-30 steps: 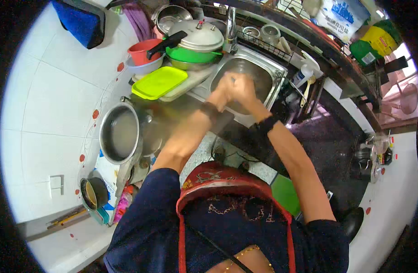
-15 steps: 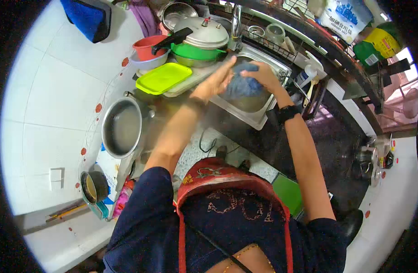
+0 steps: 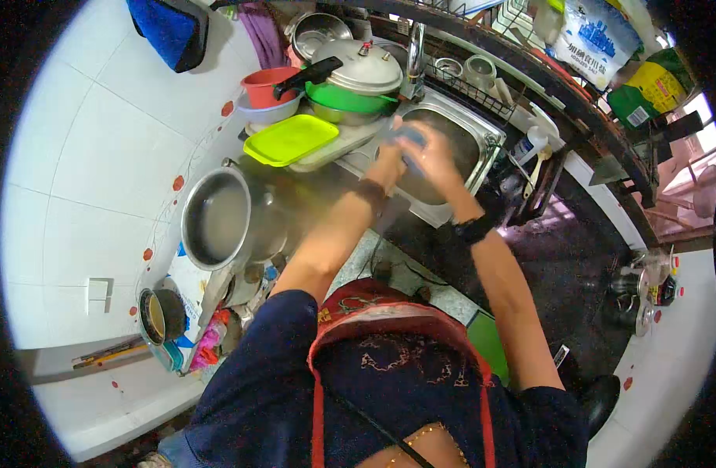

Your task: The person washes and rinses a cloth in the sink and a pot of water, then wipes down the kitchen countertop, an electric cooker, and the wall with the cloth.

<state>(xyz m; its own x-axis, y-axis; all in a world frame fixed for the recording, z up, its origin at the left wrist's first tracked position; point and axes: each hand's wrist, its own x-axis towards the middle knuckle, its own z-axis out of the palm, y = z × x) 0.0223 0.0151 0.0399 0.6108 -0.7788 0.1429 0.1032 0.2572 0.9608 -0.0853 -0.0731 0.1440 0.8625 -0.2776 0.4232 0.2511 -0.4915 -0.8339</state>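
Observation:
Over the left part of the metal sink (image 3: pixel 461 117), a blue-grey cloth (image 3: pixel 409 140) is bunched between my two hands, blurred by motion. My left hand (image 3: pixel 387 162) is closed on its near left side. My right hand (image 3: pixel 434 156) wraps it from the right, with the fingers pointing left. Most of the cloth is hidden by the hands. The faucet (image 3: pixel 414 62) stands at the sink's back edge, just behind them.
A lime-green tray (image 3: pixel 291 140) lies left of the sink, with a red bowl (image 3: pixel 271 86) and a lidded pressure cooker (image 3: pixel 356 69) behind it. A large metal pot (image 3: pixel 216 218) sits further left. A wire rack (image 3: pixel 471 91) runs behind the sink.
The cloth was spread between my open hands half a second ago. Now both hands have come together, bunching it at the sink's left side. The camera view has shifted slightly.

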